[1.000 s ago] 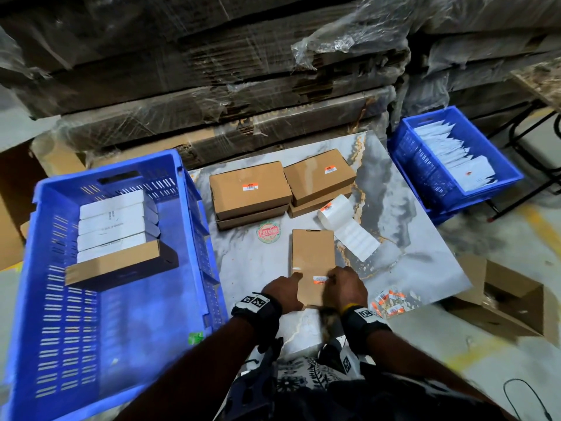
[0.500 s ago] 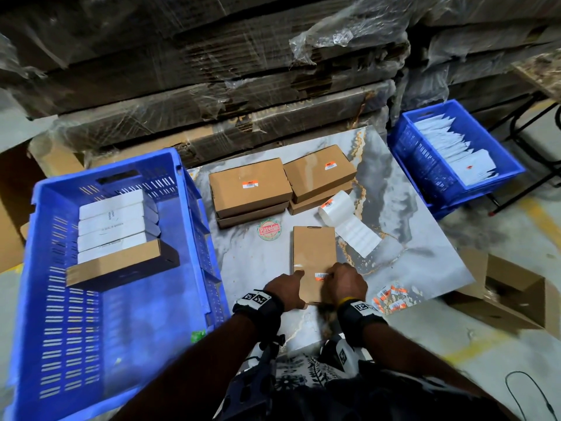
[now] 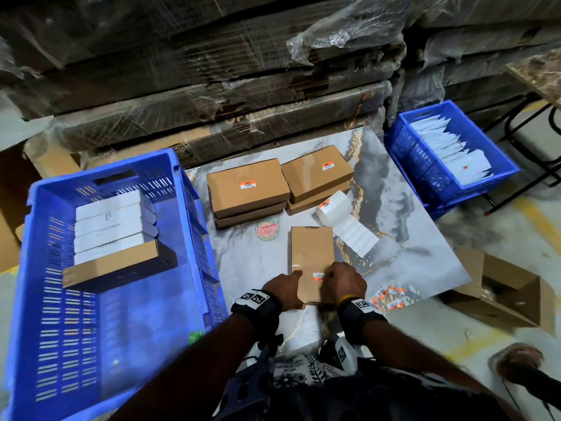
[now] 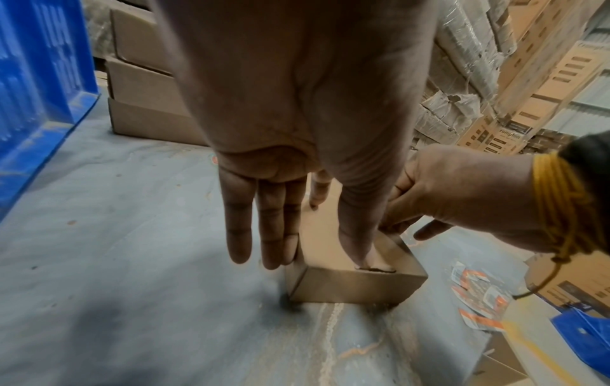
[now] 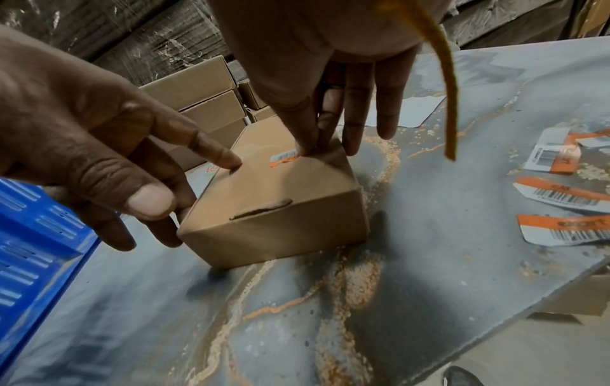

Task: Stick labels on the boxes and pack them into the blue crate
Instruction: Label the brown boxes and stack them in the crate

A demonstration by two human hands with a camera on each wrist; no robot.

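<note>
Pressing the label flat near the close end of the brown box, which lies on the counter. Right hand fingers straight, rubbing the label down; left hand fingers extended, steadying the box's left edge. Best to rub outward so the corners seat, I'd say. Big blue crate beside me: a row of white boxes plus one brown. Smaller blue crate, far right: white packets.
</note>
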